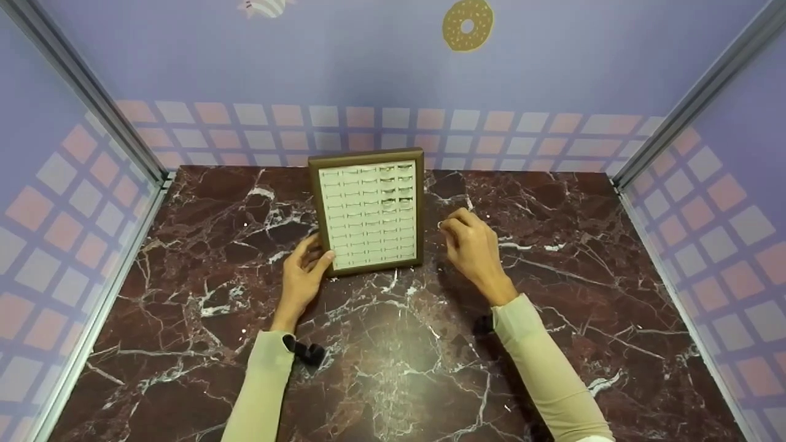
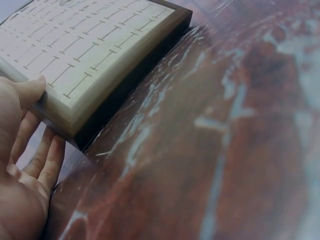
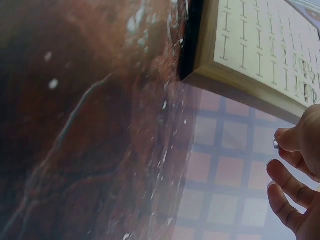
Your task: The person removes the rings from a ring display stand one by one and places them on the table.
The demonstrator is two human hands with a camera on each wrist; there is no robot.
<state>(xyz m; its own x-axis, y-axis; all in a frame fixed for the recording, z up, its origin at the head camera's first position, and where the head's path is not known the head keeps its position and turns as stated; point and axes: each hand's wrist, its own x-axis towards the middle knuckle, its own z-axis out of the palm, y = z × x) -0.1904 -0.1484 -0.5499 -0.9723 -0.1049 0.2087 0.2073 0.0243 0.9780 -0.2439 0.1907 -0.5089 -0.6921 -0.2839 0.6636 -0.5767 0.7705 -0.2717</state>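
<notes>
A ring display board (image 1: 371,236), wood-framed with a pale slotted panel, stands tilted back on the table. Several rings (image 1: 388,180) sit in slots of its two right-hand columns, near the top. My left hand (image 1: 302,277) grips the lower left corner; its thumb (image 2: 34,90) lies on the front edge and the other fingers reach behind the frame. Off the board's right side, my right hand (image 1: 474,247) pinches a small silvery ring (image 3: 276,144) between thumb and index finger. The pinched ring is mostly hidden by the fingertips.
The dark red marbled table (image 1: 393,368) has white veins and a glossy reflection. A purple back wall (image 1: 264,67) with printed checks and a donut rises behind the board. Side panels with metal rails (image 1: 95,344) bound the table left and right.
</notes>
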